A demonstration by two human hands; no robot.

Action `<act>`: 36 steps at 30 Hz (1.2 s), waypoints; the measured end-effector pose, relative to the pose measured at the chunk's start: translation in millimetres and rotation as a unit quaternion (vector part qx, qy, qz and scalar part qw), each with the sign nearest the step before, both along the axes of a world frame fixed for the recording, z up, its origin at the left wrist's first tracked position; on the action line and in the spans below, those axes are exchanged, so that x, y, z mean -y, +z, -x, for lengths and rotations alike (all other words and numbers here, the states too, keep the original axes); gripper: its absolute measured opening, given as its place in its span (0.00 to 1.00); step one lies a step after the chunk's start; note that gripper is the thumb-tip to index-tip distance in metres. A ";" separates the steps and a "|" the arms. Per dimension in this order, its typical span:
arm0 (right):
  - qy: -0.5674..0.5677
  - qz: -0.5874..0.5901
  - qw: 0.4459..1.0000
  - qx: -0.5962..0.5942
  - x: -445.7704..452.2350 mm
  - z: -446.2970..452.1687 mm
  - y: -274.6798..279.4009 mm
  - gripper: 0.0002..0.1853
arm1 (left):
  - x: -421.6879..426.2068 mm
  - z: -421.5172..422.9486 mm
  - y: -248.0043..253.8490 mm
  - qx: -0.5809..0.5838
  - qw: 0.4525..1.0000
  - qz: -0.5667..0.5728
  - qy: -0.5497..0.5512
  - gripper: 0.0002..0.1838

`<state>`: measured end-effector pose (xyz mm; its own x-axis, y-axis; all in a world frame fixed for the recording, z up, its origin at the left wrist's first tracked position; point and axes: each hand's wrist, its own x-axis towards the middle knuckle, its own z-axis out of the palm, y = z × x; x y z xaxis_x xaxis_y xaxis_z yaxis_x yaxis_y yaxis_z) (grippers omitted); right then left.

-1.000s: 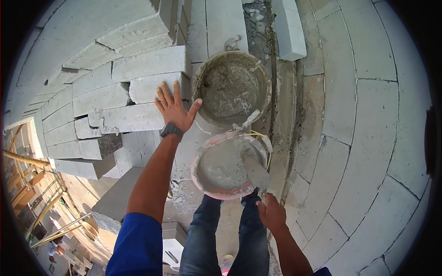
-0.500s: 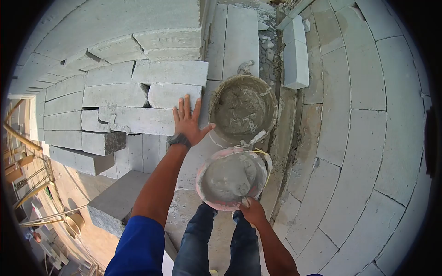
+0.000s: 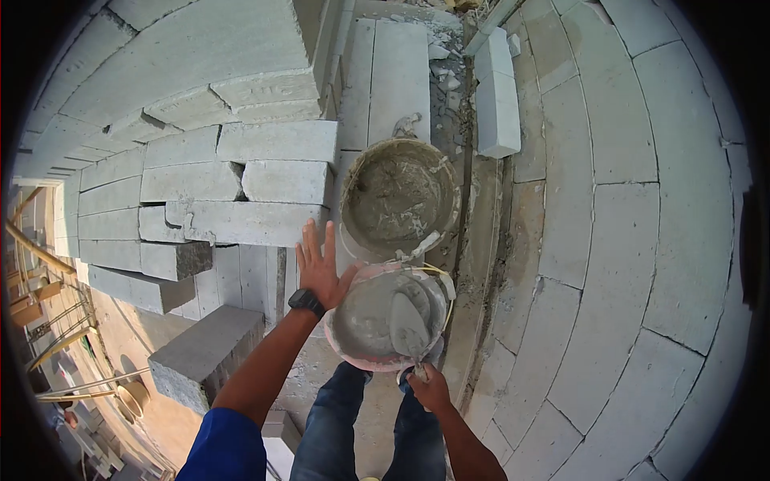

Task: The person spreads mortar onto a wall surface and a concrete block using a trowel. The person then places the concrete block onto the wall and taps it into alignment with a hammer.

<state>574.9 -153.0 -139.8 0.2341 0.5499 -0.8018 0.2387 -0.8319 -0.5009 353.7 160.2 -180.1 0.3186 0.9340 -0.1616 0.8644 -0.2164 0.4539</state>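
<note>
My left hand (image 3: 322,268) is spread with nothing in it, beside the left rim of a pink bucket (image 3: 361,361) of grey mortar and just below the stacked blocks. A dark watch (image 3: 306,301) is on that wrist. My right hand (image 3: 429,387) is closed round the handle of a trowel (image 3: 410,322), whose mortar-coated blade lies over the mortar in the pink bucket. Right above stands a larger round bucket (image 3: 401,196) with rougher, wet mortar inside.
Pale blocks (image 3: 249,220) are stacked on the left, with a separate block (image 3: 207,353) lower down. A block wall (image 3: 618,240) runs along the right. One upright block (image 3: 497,104) and rubble (image 3: 446,76) are at the top.
My left hand has come off the stacked blocks and moved down toward the pink bucket. My right hand has brought the trowel from the bucket's right side to over its middle.
</note>
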 end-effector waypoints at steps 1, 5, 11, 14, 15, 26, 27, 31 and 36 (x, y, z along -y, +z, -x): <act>-0.015 -0.020 1.000 -0.006 3.5 0.9 -0.4 0.23 | -2.7 1.9 0.8 0.001 1.000 0.003 -0.003 0.55; -0.030 0.011 0.999 -0.033 11.4 -9.4 2.2 0.22 | -26.1 4.9 2.6 -0.037 0.999 0.006 -0.023 0.55; -0.216 -0.045 0.964 -0.149 -12.2 -45.6 42.8 0.13 | -66.1 0.7 1.3 -0.103 0.993 0.055 0.035 0.61; -0.274 -0.081 0.945 -0.157 -30.2 -92.1 50.4 0.09 | -82.0 -9.9 -2.8 -0.122 0.986 0.074 0.083 0.64; -0.286 -0.089 0.943 -0.146 -32.3 -112.8 43.4 0.09 | -87.2 -14.4 -4.6 -0.125 0.987 0.062 0.082 0.66; -0.212 -0.094 0.973 0.010 -164.0 -321.6 -151.3 0.12 | -113.4 -63.3 -66.5 -0.220 0.966 -0.093 0.096 0.64; -0.181 -0.077 0.980 0.033 -178.2 -335.8 -179.7 0.14 | -111.6 -64.3 -70.7 -0.256 0.955 -0.127 0.078 0.63; -0.019 -0.035 0.988 0.151 -262.8 -372.7 -243.6 0.23 | -110.9 -69.9 -70.7 -0.265 0.949 -0.164 0.052 0.58; 0.080 -0.036 0.958 0.274 -338.7 -369.4 -257.8 0.23 | -113.2 -65.6 -74.8 -0.243 0.956 -0.162 0.040 0.59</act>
